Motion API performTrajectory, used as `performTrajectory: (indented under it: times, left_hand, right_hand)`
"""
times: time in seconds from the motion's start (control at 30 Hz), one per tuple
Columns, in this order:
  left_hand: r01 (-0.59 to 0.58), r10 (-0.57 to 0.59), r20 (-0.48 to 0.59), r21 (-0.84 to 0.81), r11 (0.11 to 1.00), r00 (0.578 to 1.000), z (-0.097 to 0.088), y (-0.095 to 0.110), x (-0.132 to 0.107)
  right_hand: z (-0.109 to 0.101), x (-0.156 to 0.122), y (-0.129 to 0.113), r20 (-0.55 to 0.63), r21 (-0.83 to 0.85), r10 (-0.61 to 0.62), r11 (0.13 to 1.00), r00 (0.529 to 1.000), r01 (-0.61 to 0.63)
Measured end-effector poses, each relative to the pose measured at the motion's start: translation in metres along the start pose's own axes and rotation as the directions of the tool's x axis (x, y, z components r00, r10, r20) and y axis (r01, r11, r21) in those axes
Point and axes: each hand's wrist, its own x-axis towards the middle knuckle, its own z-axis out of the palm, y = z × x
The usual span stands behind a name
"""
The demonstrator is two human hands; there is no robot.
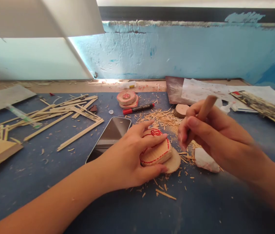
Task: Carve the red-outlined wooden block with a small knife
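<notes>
Across the whole near view runs a blue desk (42, 169), backed at the far side by a chipped blue wall (176, 52). Far right lie loose papers (200, 89), kept out of the way of the work. Far left is a scatter of thin sticks (61, 112), and a dark phone (110, 136) lies face up just left of centre.

The left hand (125, 159) reaches in from the near left and clamps down on a wooden block (156, 151) marked with red lines. Its fingers are curled over the top and its thumb is pressed to the near edge, apparently to keep the piece from sliding. The block sits at the centre of the desk on a flat wooden disc (175, 162), which likely spares the desk surface.

The right hand (215, 136) comes from the right, its fingers closed around the wooden handle of a tool (206, 107). The tool slants down toward the block's right edge, and its tip is hidden behind the fingers.

A red marker (138, 109) lies beyond the phone, matching the drawn lines. Pale shavings (161, 117) litter the desk around and beyond the block.
</notes>
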Motion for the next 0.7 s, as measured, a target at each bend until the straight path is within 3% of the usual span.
performTrajectory:
  times: [0.1,0.2,0.37,0.7]
  left_hand:
    - [0.004,-0.004,0.012,0.061,0.998,1.000,-0.002,0.003,-0.001]
    - [-0.010,0.005,0.055,0.086,0.996,0.998,-0.004,0.004,-0.001]
    - [-0.049,0.046,0.037,0.072,0.996,0.998,-0.002,0.000,0.000]
    - [-0.094,0.092,0.038,0.058,0.994,0.995,-0.002,-0.001,0.003]
  right_hand:
    - [0.004,0.000,0.007,0.050,0.235,0.077,0.968,0.996,-0.087]
    - [0.003,0.002,0.009,0.126,0.301,0.016,0.952,0.992,-0.054]
    - [-0.001,0.004,0.004,0.272,0.247,0.001,0.967,0.962,-0.071]
    - [-0.005,-0.002,0.002,0.297,0.138,0.031,0.988,0.954,-0.075]
